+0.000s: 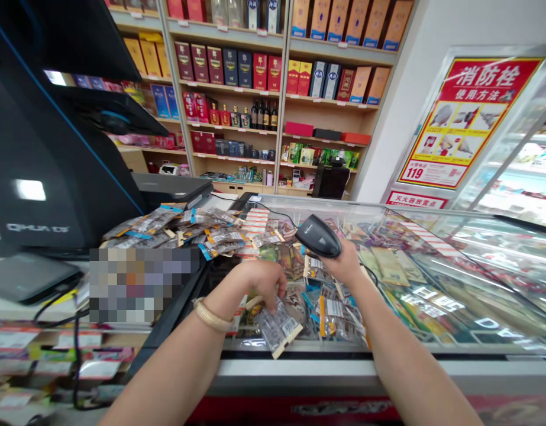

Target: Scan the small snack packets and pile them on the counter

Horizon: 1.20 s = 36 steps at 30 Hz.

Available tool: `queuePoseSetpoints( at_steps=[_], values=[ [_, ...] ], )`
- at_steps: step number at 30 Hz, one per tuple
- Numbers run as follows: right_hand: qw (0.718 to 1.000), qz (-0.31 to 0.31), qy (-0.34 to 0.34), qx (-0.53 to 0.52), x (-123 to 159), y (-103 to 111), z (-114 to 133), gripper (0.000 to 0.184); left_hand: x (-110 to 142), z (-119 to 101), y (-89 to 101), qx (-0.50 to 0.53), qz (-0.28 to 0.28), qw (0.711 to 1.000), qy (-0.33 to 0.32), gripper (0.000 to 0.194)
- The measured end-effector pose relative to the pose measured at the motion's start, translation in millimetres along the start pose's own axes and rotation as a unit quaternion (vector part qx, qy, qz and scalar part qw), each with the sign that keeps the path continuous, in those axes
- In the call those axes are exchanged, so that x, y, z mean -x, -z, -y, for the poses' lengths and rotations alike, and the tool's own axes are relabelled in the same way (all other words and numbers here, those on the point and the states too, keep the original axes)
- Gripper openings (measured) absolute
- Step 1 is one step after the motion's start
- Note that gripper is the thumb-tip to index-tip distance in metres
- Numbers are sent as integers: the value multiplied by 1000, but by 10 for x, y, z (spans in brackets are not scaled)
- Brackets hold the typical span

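Snack packet in left hand; scanner in right hand; poster reads "119".

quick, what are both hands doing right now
Left hand: closed on a clear packet over the glass counter.
Right hand: closed around a black barcode scanner.

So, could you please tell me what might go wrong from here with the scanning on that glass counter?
1. The left hand pinches a small clear packet by one end near the counter's front edge; it could slip and drop off.
2. The scanner in the right hand points down over many overlapping packets, so it might read the wrong barcode.
3. The scanner's cord trails over the packet pile and could drag some off.
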State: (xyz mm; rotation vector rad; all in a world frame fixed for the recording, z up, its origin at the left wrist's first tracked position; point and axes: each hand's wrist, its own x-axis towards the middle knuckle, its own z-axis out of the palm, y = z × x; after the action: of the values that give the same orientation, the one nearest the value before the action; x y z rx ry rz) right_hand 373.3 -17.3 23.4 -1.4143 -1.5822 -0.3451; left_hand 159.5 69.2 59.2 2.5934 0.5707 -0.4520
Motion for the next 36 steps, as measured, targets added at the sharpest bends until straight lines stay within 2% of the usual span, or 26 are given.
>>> queuePoseSetpoints(
  at_steps=[2, 5, 8, 10, 13, 15, 16, 24, 31, 33, 36],
  values=[
    [1000, 2, -4, 4, 1, -4, -25, 16, -4, 10, -13, 10, -9, 1000, 5, 32],
    [1000, 6, -11, 0, 0, -3, -70, 22, -9, 110, 5, 92, -31, 995, -22, 22],
    [1000, -5, -23, -12, 1, 2, -94, 34, -42, 240, 37, 209, -114, 970, -43, 28],
    [999, -14, -32, -19, 4, 2, -94, 39, -88, 302, 53, 285, -226, 931, -38, 34],
    [999, -19, -42, -21, 5, 0, -80, 41, -166, 336, 77, 340, -426, 838, -31, 34],
    [999, -19, -45, -20, 2, -2, -65, 39, -206, 334, 90, 339, -506, 793, -30, 31],
    [999, -16, -44, -19, -1, -3, -57, 37, -221, 330, 96, 332, -524, 784, -29, 30],
    [999, 27, -32, -2, -8, -13, -4, 21, -283, 320, 80, 262, -554, 789, -49, 30],
    [998, 47, -40, -17, -6, -12, 0, 28, -291, 321, 76, 252, -557, 790, -54, 28],
    [998, 37, -43, -10, -6, -13, -12, 26, -289, 335, 84, 252, -566, 784, -39, 29],
    [999, 9, -52, 5, -8, -10, -21, 25, -280, 415, 95, 244, -601, 760, 42, 27]
  ],
)
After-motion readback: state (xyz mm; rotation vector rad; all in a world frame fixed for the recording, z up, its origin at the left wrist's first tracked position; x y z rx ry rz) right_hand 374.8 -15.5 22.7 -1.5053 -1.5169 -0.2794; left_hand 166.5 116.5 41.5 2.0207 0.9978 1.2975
